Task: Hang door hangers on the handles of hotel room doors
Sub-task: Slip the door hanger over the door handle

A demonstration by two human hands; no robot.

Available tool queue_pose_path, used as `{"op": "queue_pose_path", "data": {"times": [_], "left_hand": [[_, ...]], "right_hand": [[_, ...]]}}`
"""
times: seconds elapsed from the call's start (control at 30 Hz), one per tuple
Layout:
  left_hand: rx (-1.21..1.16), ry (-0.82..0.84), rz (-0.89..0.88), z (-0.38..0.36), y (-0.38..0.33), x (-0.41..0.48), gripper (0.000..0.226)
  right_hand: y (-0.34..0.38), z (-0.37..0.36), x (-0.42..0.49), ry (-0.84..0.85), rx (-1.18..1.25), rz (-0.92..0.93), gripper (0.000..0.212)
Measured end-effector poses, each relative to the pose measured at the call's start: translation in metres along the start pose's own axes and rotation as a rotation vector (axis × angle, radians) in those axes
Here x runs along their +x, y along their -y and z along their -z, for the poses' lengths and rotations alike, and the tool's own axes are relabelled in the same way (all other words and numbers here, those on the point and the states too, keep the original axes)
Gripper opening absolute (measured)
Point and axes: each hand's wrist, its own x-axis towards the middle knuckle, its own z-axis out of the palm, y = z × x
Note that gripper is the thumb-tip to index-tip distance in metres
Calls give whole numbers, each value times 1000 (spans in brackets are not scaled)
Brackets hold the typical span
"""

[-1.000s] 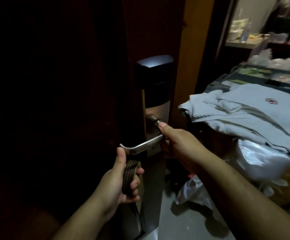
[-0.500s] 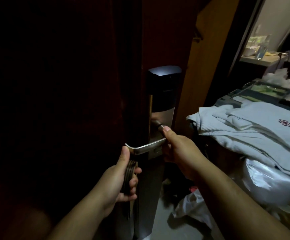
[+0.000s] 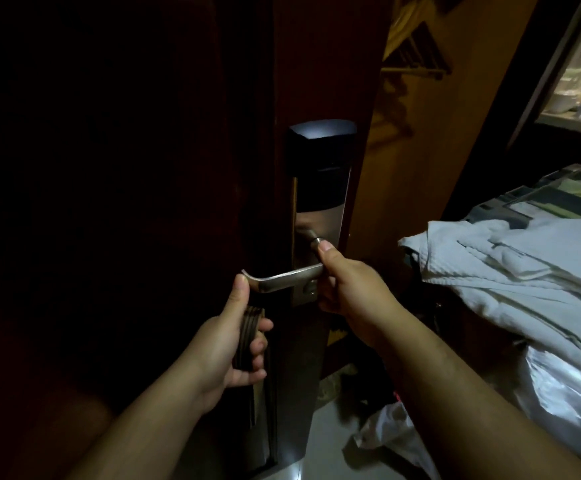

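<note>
The door [image 3: 309, 64] is lost in darkness — the right hand [image 3: 351, 289] covers the inner end of the handle [image 3: 282, 280].

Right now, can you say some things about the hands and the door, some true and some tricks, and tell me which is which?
1. The left hand holds hangers. True.
2. The lock sits below the handle. False: it sits above the handle.
3. The linen lies right of the door. True.
4. The right hand rests on the linen. False: it grips the handle.
</note>
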Motion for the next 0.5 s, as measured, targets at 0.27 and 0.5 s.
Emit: {"op": "queue_pose_path", "data": {"times": [0.27, 0.5], "left_hand": [[-109, -165, -22, -20, -1, 12, 91], [-156, -241, -40, -30, 5, 6, 81]], "right_hand": [[4, 15, 34, 119, -95, 8, 43], [8, 14, 53, 138, -121, 10, 48]]}}
